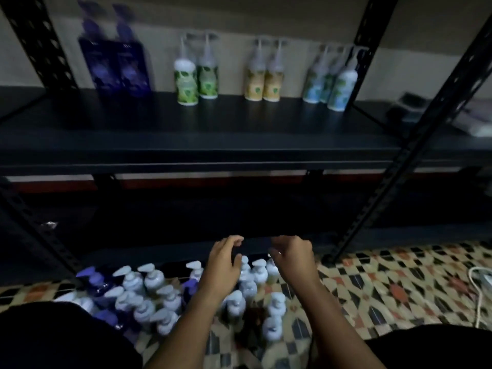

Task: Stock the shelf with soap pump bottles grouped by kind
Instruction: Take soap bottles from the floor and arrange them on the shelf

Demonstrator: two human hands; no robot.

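On the black shelf board (239, 134) stand grouped pump bottles: two dark purple ones (117, 67) at the left, two green ones (195, 78), two yellow ones (263, 78), and three blue ones (331, 81) at the right. Several more pump bottles (149, 291) stand crowded on the floor below. My left hand (225, 262) and my right hand (291, 255) hover just above the far side of that cluster, fingers loosely curled, holding nothing.
Black slotted uprights (415, 145) frame the shelf unit. A lower shelf sits dark underneath. The patterned tile floor (386, 286) stretches to the right, with a white cable (476, 294) at the far right edge. Dark blurred objects lie on the shelf's right end.
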